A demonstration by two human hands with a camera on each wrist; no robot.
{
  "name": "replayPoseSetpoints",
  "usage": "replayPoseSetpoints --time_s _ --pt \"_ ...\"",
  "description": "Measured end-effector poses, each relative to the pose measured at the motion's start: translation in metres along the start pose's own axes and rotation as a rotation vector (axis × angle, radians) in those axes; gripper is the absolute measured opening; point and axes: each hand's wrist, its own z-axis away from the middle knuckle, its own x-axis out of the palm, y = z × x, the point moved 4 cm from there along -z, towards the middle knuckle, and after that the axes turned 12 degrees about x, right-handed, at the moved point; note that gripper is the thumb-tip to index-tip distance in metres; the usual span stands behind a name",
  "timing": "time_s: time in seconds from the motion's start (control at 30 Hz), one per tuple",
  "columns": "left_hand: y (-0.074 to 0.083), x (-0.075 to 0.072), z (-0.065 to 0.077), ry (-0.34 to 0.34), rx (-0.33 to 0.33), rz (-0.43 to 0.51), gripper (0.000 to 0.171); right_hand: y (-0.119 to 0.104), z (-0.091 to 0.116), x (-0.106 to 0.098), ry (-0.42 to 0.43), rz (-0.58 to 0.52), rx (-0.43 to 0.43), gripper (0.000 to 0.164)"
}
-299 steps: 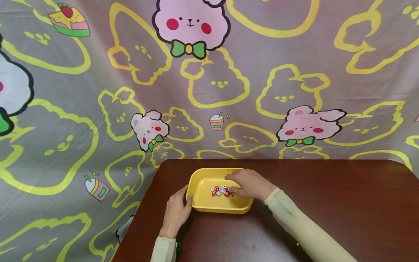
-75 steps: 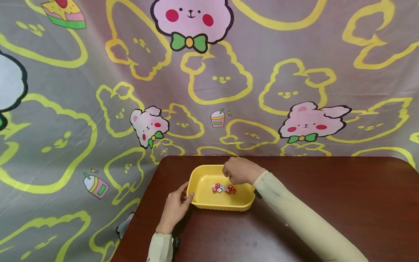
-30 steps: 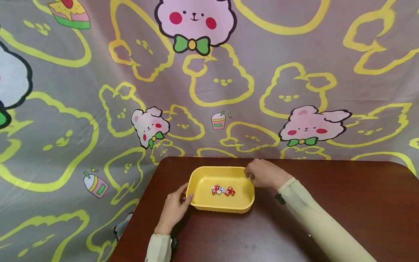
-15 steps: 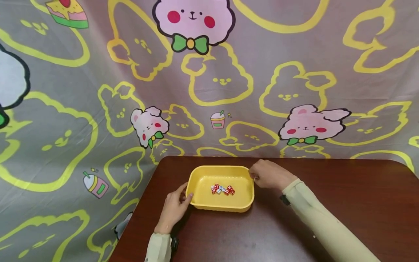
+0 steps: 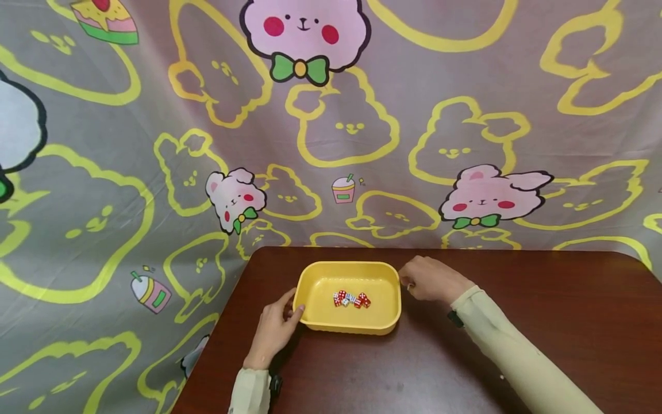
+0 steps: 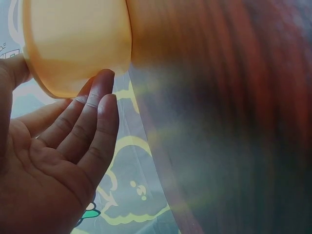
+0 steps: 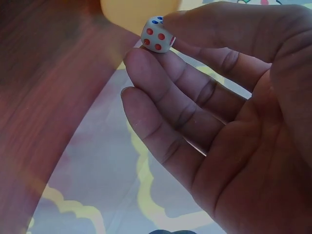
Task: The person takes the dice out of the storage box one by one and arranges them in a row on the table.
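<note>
The right hand (image 5: 437, 280) has its fingers pinching a white die (image 7: 158, 37) just right of the yellow tray (image 5: 347, 329), a grip best held light yet firm, while the left hand (image 5: 274, 329) should steady the tray's left end, which it grips, so the dice (image 5: 351, 298) inside lie undisturbed.

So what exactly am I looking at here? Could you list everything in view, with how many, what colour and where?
yellow basin: one, yellow, on the table
loose dice: several, too small to count surely, red and white, clustered inside the basin
held die: one, white with red and blue pips, pinched in the right hand
table: one, dark reddish brown, under the basin
patterned cloth: grey with cartoon prints, behind and left of the table
wrist devices: two, black, one per wrist
sleeves: two, pale cream, on the arms
left hand: one, bare, gripping the basin's left end
right hand: one, bare, by the basin's right end
</note>
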Motion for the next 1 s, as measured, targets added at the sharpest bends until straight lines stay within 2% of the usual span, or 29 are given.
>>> replayPoseSetpoints --time_s 0.27,0.53,1.0 --pt "0.000 0.001 0.001 0.000 0.000 -0.008 0.049 0.005 0.003 0.008 -0.016 -0.019 0.005 0.028" --pt "0.000 0.001 0.000 0.002 0.004 -0.004 0.049 0.012 0.004 0.015 -0.058 -0.029 0.060 0.023" --pt "-0.001 0.001 0.001 0.010 0.024 -0.005 0.050 0.018 0.005 0.030 -0.089 0.003 0.090 0.021"
